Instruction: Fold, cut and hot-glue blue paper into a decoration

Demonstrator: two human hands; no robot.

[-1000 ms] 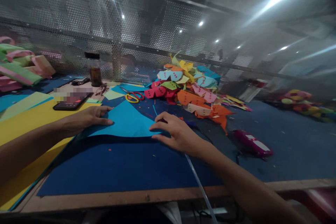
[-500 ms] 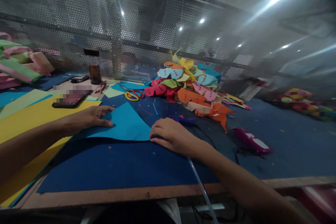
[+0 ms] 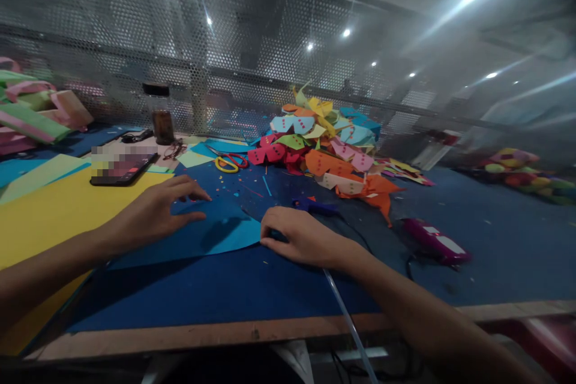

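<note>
A sheet of blue paper [image 3: 180, 247] lies across the blue work mat, its surface dark with shadow in the middle. My left hand [image 3: 155, 213] hovers over the sheet's left part, thumb and fingers apart and nothing between them. At the sheet's right corner, my right hand [image 3: 294, 235] is closed, the corner pinched in its fingertips. Beyond the right hand lies a blue-handled tool with a cord [image 3: 317, 206]. Scissors [image 3: 229, 162] with red and yellow handles rest past the paper, among small paper scraps.
Large yellow paper [image 3: 58, 210] lies at left, a phone [image 3: 123, 169] on its far edge. A dark-capped bottle [image 3: 162, 117] stands behind. Folded coloured paper pieces [image 3: 333, 165] are heaped at the back. A purple corded device [image 3: 434, 242] sits at right.
The blue sheet's raised, folded part has come down and the sheet now spreads flatter. My left hand has come off the paper and its fingers have opened. The right hand stays at the corner.
</note>
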